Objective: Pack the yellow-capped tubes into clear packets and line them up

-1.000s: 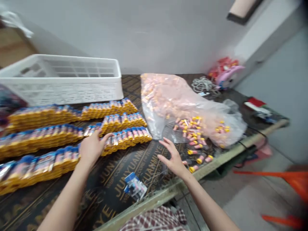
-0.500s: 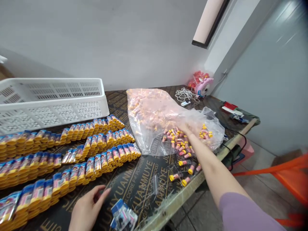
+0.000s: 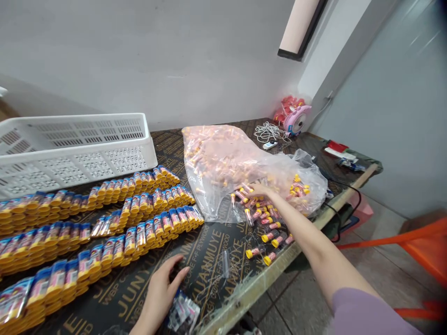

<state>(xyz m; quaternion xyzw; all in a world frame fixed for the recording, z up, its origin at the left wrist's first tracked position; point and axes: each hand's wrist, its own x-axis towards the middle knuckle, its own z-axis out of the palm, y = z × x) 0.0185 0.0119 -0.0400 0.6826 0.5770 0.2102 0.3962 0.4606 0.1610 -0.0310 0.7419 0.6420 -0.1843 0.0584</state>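
Observation:
My left hand (image 3: 162, 291) hovers over the dark printed tabletop (image 3: 139, 274), thumb and fingers apart, holding nothing. It partly covers a small pile of blue and clear packets (image 3: 183, 314). My right arm reaches to the mouth of a large clear plastic bag (image 3: 223, 153) filled with small pink tubes with yellow caps. My right hand (image 3: 260, 191) is at the loose tubes (image 3: 267, 221) spilling from the bag; its fingertips are among them, and whether they grip one cannot be made out. A single clear empty tube (image 3: 225, 264) lies nearer the front edge.
Stacked rows of blue-and-yellow capped tubes (image 3: 94, 258) cover the left side, before a white perforated basket (image 3: 77, 160). Farther back are a white cable (image 3: 268, 132) and a pink fan (image 3: 296, 121). An orange chair (image 3: 422, 251) stands at the right.
My left hand has moved right, over the packets. My right hand has shifted slightly left at the bag's mouth, and some loose tubes there have moved.

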